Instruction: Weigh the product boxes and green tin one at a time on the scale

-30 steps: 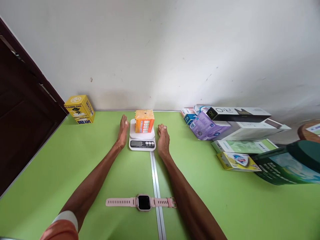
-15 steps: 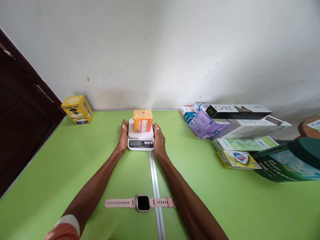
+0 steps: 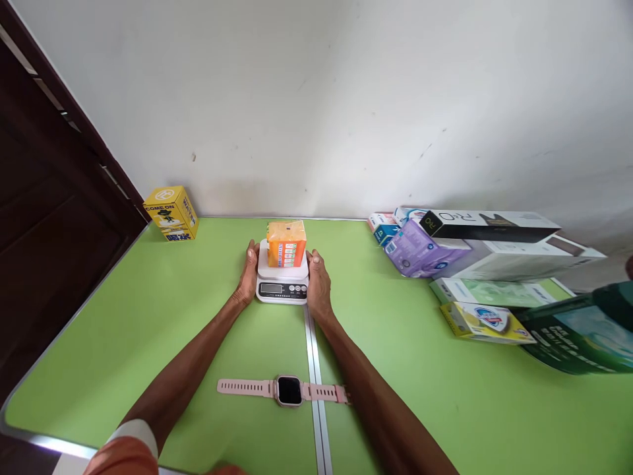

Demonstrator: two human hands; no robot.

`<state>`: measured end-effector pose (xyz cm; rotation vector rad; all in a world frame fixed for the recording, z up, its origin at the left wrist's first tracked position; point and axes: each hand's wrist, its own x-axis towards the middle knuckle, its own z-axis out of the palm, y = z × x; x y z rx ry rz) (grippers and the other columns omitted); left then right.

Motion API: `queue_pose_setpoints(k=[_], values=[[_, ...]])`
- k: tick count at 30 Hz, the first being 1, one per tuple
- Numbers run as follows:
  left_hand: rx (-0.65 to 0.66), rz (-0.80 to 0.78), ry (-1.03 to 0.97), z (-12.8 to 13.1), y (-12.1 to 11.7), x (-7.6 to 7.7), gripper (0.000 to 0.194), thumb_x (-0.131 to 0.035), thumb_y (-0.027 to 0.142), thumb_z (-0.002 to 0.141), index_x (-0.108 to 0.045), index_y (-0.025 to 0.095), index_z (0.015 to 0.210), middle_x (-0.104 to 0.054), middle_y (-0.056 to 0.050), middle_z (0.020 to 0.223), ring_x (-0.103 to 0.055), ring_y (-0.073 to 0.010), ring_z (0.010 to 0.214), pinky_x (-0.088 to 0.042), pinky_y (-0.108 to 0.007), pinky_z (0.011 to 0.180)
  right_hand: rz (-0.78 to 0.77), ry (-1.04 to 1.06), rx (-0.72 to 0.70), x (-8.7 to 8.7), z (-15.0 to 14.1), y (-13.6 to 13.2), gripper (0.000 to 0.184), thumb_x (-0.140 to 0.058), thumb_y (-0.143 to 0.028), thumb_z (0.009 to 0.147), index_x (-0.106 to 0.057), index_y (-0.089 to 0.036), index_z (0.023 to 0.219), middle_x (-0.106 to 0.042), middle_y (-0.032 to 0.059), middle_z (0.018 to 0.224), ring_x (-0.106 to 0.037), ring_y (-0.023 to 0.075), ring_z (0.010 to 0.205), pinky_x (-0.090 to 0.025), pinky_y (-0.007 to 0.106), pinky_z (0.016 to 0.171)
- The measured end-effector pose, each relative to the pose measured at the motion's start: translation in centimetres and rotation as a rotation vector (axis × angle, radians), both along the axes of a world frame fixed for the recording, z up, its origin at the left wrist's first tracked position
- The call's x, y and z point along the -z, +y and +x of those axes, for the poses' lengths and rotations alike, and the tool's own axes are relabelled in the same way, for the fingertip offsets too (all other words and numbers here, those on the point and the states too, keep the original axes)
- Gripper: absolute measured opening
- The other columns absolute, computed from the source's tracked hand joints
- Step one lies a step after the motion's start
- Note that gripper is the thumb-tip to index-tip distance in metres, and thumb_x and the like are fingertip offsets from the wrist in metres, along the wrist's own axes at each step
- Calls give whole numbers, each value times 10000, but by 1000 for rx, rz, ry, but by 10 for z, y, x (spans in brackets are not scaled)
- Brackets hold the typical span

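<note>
A white digital kitchen scale (image 3: 263, 270) lies on the green table, its dark display and buttons facing me. On its platform sits a small orange plastic-wrapped pack (image 3: 287, 245), whose contents I cannot make out. My left hand (image 3: 247, 276) is closed against the scale's left side, and my right hand (image 3: 319, 284) presses on its right side. Both thumbs are on top, while the other fingers are mostly hidden. Nearer to me, a pink smartwatch (image 3: 289, 390) lies stretched out flat, its buckle end partly behind my right forearm.
A yellow box (image 3: 171, 213) stands at the back left by the wall. On the right are a purple pack (image 3: 420, 249), a long black-and-white box (image 3: 492, 225), a yellow soap box (image 3: 487, 323) and a dark green container (image 3: 578, 330). A metal seam (image 3: 316, 396) crosses the green table (image 3: 395, 409).
The view has turned somewhat left, showing the table's near left corner. Both hands have slid the scale, with the orange pack on it, a little toward me, closer to the watch.
</note>
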<state>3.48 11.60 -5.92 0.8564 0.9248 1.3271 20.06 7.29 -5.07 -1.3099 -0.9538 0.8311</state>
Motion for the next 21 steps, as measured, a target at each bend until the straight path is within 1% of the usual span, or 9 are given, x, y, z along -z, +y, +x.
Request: queue_pose_setpoints(k=[3, 5, 8, 10, 13, 16, 19, 21], values=[[9, 28, 17, -5, -7, 0, 877, -418, 806, 1067, -262, 350, 1801, -426, -9, 1829, -317, -246, 1741, -280, -390, 1435, -15, -23, -16, -1, -3, -8, 1046, -353, -978, 942, -667, -173, 1531, -682, 185, 1580, -501, 369, 1593, -392, 546, 1317], [19, 43, 42, -7, -12, -1, 938, -450, 854, 1027, -285, 341, 1795, -446, -24, 1818, -296, -259, 1749, -286, -399, 1435, -19, -47, -21, -1, -4, -14, 1049, -346, -980, 944, -669, -172, 1531, -681, 190, 1580, -503, 375, 1592, -398, 552, 1313], [28, 43, 68, -10, -17, -3, 998, -449, 907, 989, -266, 352, 1798, -430, -32, 1827, -298, -277, 1748, -286, -432, 1439, -10, -61, -20, 0, -5, -20, 1031, -367, -968, 954, -645, -190, 1570, -649, 179, 1627, -514, 369, 1589, -397, 555, 1316], [29, 41, 79, -11, -19, -4, 1014, -447, 922, 978, -254, 361, 1801, -425, -30, 1829, -306, -278, 1745, -287, -433, 1440, -8, -55, -20, 1, -6, -22, 1043, -383, -969, 950, -630, -184, 1591, -641, 181, 1638, -513, 366, 1592, -389, 557, 1324], [28, 40, 98, -11, -19, -3, 1029, -449, 929, 970, -253, 355, 1801, -408, -33, 1838, -295, -282, 1749, -300, -425, 1434, -11, -51, -7, 1, -7, -22, 1066, -376, -975, 946, -632, -165, 1591, -636, 191, 1641, -504, 367, 1601, -380, 561, 1331], [27, 42, 107, -11, -18, 2, 1011, -438, 917, 984, -257, 345, 1798, -339, -34, 1869, -264, -291, 1759, -311, -424, 1427, -9, -49, 14, -1, -8, -22, 1044, -386, -948, 966, -626, -150, 1594, -622, 202, 1652, -520, 377, 1585, -386, 571, 1324], [29, 57, 94, -11, -17, 8, 981, -441, 862, 1026, -243, 294, 1801, -288, -61, 1887, -238, -314, 1765, -293, -414, 1428, -7, -48, 25, -2, -8, -23, 1020, -397, -928, 981, -632, -139, 1583, -638, 213, 1631, -574, 388, 1530, -422, 574, 1295], [58, 62, 91, -10, -17, 11, 951, -433, 821, 1056, -221, 273, 1803, -257, -67, 1896, -196, -321, 1775, -273, -402, 1429, -8, -70, 32, -3, -7, -25, 1017, -386, -926, 986, -648, -133, 1566, -655, 217, 1610, -585, 388, 1514, -429, 570, 1288]])
